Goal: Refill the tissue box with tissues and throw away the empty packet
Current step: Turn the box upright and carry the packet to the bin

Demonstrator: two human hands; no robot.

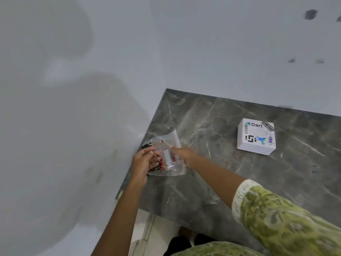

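A clear plastic tissue packet (172, 143) with red and black print lies at the left edge of the dark marble counter (212, 182). My left hand (143, 160) grips its near left side. My right hand (182, 154) holds its right side, with the fingers pinching the plastic. The packet looks crumpled and mostly flat. A white tissue box (256, 136) covered in stickers, one reading "Dart", sits apart on the counter at the right, away from both hands.
Grey walls (92, 108) meet at the counter's back left corner. The counter's left edge drops off right beside the packet. Light floor tiles (145, 233) and my feet show below the counter's front edge.
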